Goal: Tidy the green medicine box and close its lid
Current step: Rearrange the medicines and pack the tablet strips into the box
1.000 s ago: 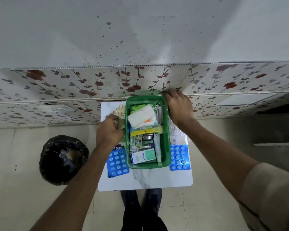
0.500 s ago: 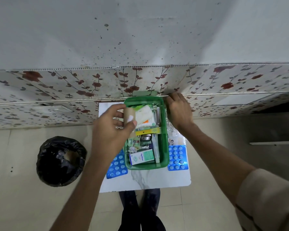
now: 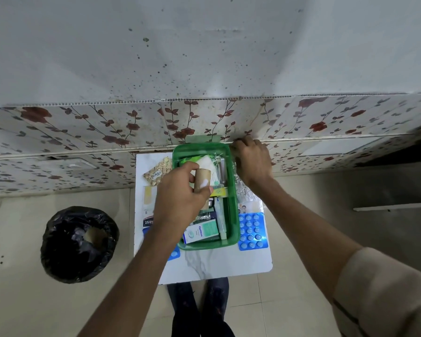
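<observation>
Green medicine box (image 3: pixel 232 210) open on table (image 3: pixel 216 266), left hand (image 3: pixel 180 198) grip clamped on cardboard roll (image 3: pixel 201 181), right hand (image 3: pixel 252 161) grip unclear.

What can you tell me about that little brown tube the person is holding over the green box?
The brown tube looks like a short cardboard roll core, plain tan with a white patch near its lower end. The left hand pinches it between thumb and fingers, tilted, its hollow end hidden. It hangs above the open green medicine box, over the packets inside; whether it touches them I cannot tell.

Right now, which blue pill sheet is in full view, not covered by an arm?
The blue pill sheet right of the green box; the left one shows only a corner under the left forearm.
</observation>
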